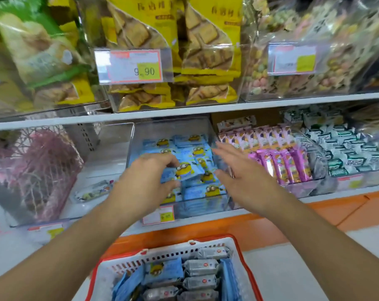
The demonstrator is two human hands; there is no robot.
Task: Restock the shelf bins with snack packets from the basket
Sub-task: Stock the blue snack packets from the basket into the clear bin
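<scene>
A clear plastic bin [205,200] on the lower shelf holds several blue snack packets with a yellow cartoon figure. My left hand [147,181] reaches into it, and its fingers and thumb pinch one blue packet [189,169] lying on top of the pile. My right hand [242,170] hovers over the bin's right side with its fingers straight and spread, holding nothing. Below me stands a white basket with a red rim [247,268]. It contains more blue packets [162,271] and several grey wrapped packets [200,267].
Right of the bin stand pink and purple packets [281,161], then green-and-white packets [347,153]. To the left is a bin with pink shredded filler [43,166], and a loose packet [93,190] lies on the shelf. The upper shelf holds yellow biscuit bags [171,51].
</scene>
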